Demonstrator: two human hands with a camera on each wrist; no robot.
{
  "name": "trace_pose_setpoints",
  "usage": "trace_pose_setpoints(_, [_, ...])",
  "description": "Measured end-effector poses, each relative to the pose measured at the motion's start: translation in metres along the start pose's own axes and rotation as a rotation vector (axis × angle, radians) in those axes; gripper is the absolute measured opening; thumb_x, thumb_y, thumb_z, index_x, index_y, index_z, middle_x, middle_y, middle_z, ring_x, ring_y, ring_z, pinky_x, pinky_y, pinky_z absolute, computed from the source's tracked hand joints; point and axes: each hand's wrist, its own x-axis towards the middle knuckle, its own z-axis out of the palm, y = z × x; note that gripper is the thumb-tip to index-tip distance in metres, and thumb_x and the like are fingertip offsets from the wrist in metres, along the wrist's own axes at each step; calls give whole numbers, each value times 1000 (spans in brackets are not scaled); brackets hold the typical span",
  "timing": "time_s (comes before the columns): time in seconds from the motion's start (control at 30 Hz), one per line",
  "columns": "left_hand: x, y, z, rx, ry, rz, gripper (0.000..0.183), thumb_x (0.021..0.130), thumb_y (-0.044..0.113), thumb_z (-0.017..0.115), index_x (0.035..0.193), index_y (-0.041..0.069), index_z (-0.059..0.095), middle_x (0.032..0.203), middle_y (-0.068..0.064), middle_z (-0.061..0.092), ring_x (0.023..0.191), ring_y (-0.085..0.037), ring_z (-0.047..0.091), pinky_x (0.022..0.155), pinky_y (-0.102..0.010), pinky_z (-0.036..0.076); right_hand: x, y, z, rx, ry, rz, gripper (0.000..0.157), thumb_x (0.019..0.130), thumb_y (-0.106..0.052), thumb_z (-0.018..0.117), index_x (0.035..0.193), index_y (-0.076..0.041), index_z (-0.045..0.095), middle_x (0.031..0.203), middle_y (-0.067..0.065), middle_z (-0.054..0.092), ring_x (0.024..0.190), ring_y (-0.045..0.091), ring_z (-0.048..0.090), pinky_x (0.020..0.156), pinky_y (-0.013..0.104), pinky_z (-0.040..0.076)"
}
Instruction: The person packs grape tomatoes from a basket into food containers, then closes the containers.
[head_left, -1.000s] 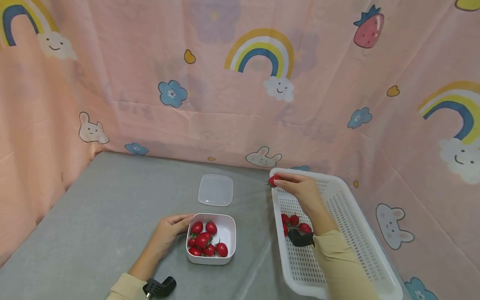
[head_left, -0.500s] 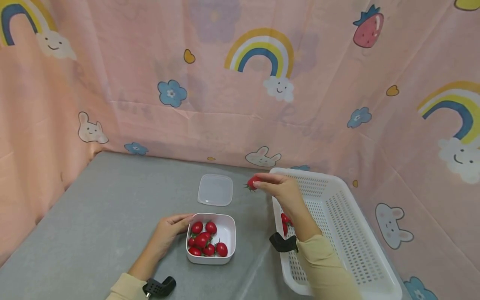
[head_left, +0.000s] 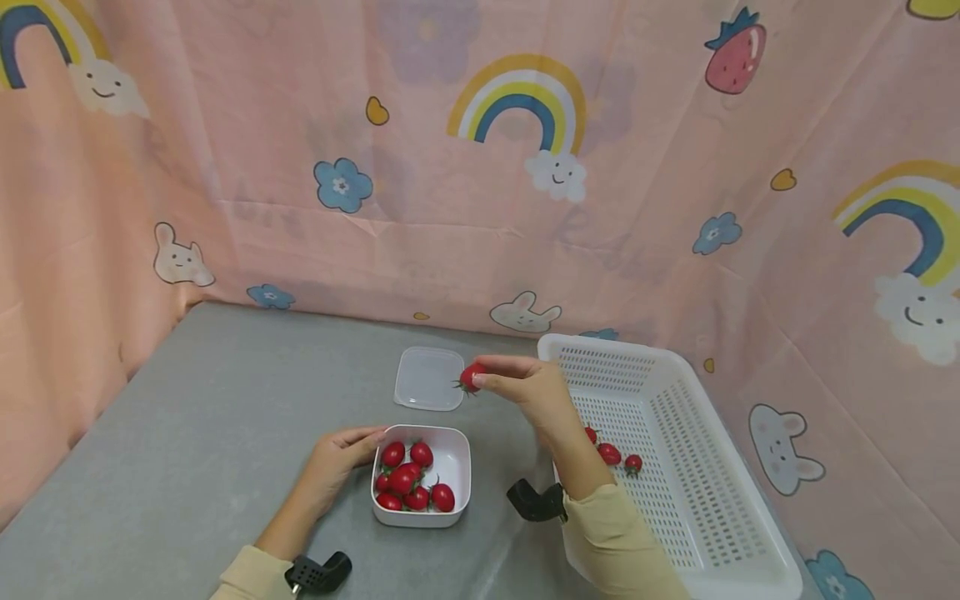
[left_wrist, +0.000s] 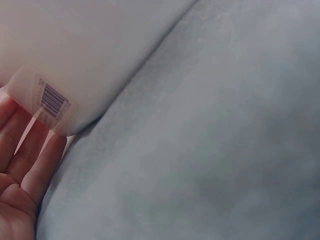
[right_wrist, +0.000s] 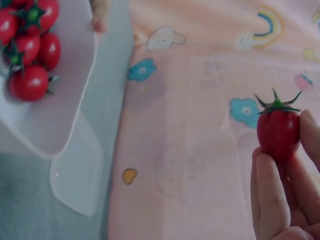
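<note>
My right hand (head_left: 528,392) pinches a cherry tomato (head_left: 472,377) by thumb and fingertips, above the table beside the clear lid (head_left: 429,379). In the right wrist view the tomato (right_wrist: 278,132) shows its green calyx pointing up. At centre, a square white box (head_left: 422,518) holds several red tomatoes (head_left: 405,479), with bare floor at its right back. My left hand (head_left: 347,454) rests against the box's left back corner. The left wrist view shows its nearly straight fingers (left_wrist: 44,162) touching the box wall beside a barcode label (left_wrist: 54,102).
A large white perforated basket (head_left: 720,467) stands at the right, partly under my right forearm. Several tomatoes (head_left: 609,454) lie in it. The grey table (head_left: 225,450) ends at a pink printed curtain (head_left: 420,267) behind.
My right hand has carried the cherry tomato left, from over the basket's rim to near the lid. More tomatoes in the basket show now. The left hand and box have stayed put.
</note>
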Motion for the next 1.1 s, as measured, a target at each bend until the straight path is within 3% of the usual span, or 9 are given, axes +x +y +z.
trace_pose_setpoints(0.33, [1,-2,0,-9,8,5,33,94,15,67,117,-10,68,106,-6,76,87,-1,69,81,-20,55,-13,-8,23,74,13,-23,30,82,-12,80,111,-9,77,105,5,77,107,13,65,94,31,49])
trace_pose_setpoints(0.47, [1,-4,-1,-4,14,-2,33,94,16,68,116,-8,69,105,-3,77,88,-1,69,81,-20,55,-15,-4,33,102,30,-37,29,82,-12,80,110,-9,77,105,6,78,111,14,65,100,37,49])
trace_pose_setpoints(0.57, [2,-4,-1,-7,11,-6,33,94,17,68,116,-8,69,105,-3,77,88,-2,69,81,-20,55,-17,2,41,122,49,-56,27,82,-12,80,109,-8,77,104,7,77,109,14,66,99,39,51])
trace_pose_setpoints(0.67, [2,-5,0,-14,6,-6,34,93,17,69,116,-8,69,106,-7,77,88,-2,70,81,-21,55,-19,11,50,143,54,-59,27,82,-12,81,107,-5,77,104,9,77,103,14,69,93,33,54])
trace_pose_setpoints(0.83, [2,-3,1,-28,-5,-8,35,93,16,68,117,-9,68,107,-8,76,88,-3,70,81,-21,56,-20,28,65,126,38,-11,29,81,-17,82,107,-5,77,105,10,77,101,15,69,84,25,56])
trace_pose_setpoints(1.1, [2,-2,1,-43,-13,3,36,94,14,68,118,-12,66,101,2,77,86,-2,70,80,-21,56,-17,54,83,119,12,-1,30,83,-14,80,110,-1,76,105,14,76,97,14,70,88,31,57])
